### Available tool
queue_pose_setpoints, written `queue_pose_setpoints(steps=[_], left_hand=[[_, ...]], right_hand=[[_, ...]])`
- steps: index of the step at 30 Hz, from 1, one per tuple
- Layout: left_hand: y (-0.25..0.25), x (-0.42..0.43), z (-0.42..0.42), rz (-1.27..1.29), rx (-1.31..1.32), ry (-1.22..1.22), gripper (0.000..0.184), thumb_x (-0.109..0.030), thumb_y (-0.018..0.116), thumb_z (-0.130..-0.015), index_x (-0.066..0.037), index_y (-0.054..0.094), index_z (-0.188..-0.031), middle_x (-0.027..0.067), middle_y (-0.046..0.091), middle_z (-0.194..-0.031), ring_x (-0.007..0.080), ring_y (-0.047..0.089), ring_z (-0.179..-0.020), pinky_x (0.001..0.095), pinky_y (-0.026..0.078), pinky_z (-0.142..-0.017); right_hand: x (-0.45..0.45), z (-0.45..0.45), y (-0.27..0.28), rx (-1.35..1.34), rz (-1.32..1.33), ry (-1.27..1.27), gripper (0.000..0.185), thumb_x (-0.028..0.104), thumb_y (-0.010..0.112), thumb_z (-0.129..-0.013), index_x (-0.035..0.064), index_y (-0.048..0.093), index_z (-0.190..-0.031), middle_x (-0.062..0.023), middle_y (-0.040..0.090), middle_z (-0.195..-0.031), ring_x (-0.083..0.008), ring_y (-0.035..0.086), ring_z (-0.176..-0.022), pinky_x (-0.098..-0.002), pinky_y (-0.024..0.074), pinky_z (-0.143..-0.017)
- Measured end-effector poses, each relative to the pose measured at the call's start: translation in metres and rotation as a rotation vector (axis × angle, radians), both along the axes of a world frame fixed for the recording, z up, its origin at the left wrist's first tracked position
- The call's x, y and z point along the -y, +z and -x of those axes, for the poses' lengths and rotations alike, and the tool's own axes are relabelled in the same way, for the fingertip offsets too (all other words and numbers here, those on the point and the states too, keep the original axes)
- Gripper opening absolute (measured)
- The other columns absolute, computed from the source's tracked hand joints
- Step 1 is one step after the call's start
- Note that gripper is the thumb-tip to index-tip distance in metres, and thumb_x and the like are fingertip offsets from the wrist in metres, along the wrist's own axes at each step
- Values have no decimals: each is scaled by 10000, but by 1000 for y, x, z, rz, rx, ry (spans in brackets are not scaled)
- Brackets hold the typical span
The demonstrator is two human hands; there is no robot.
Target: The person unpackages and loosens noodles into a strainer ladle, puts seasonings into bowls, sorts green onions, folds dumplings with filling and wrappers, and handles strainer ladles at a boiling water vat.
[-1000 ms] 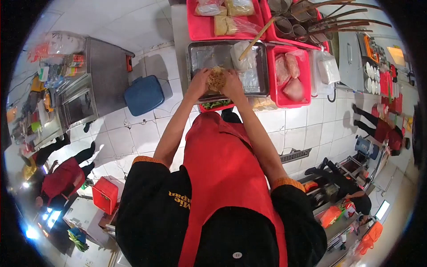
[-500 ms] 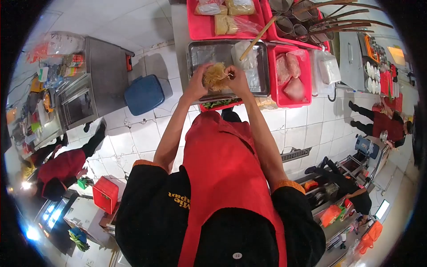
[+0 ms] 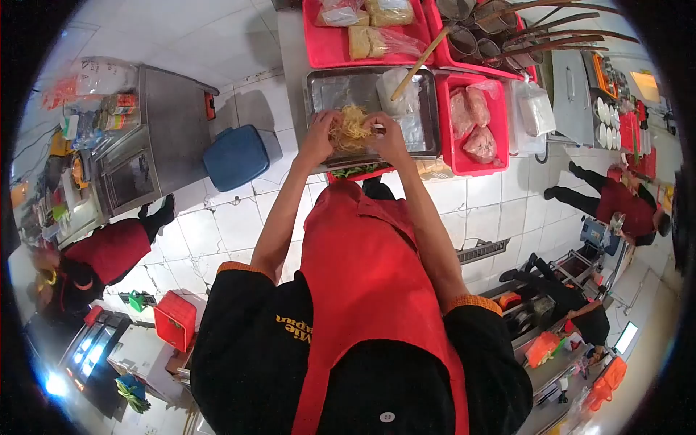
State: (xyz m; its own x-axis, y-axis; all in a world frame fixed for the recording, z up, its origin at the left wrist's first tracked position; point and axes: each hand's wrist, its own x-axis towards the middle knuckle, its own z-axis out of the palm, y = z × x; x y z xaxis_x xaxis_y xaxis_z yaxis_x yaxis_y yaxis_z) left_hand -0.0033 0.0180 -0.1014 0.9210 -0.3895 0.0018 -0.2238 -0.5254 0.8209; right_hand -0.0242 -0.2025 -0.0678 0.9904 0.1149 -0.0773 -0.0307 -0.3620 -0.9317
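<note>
A loose clump of yellow noodles (image 3: 353, 125) is spread between my two hands, low over a metal tray (image 3: 333, 87). My left hand (image 3: 319, 139) grips the clump's left side with curled fingers. On the right side, my right hand (image 3: 388, 138) has its fingers closed on noodle strands. Some strands hang or lie against the tray; exactly where they touch it, I cannot tell. A clear plastic bag (image 3: 400, 93) lies in the tray's right part, and a wooden stick (image 3: 423, 61) slants across it.
Behind the tray is a red crate (image 3: 313, 40) with bagged noodles. Another crate (image 3: 529, 71) holds long-handled strainers. Bags of pinkish food (image 3: 470, 109) sit in a red bin to the right. A blue-lidded bin (image 3: 235, 157) stands left. Co-workers (image 3: 109, 250) are on both sides.
The noodle clump has loosened and spread out between my hands, which have moved slightly. The co-workers at left and far right have shifted position.
</note>
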Motion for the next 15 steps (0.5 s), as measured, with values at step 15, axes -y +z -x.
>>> queue_pose_setpoints(steps=[15], left_hand=[[22,13,-1,367,-397,93,361,-179,819,-694,-42,695,-1004,105,660,-1129,318,581,-1076,466,376,-1014]], right_hand=[[9,2,-19,-87,222,108,251,29,753,-712,-29,658,-937,-157,671,-881,-233,659,-821,-321,520,-735]])
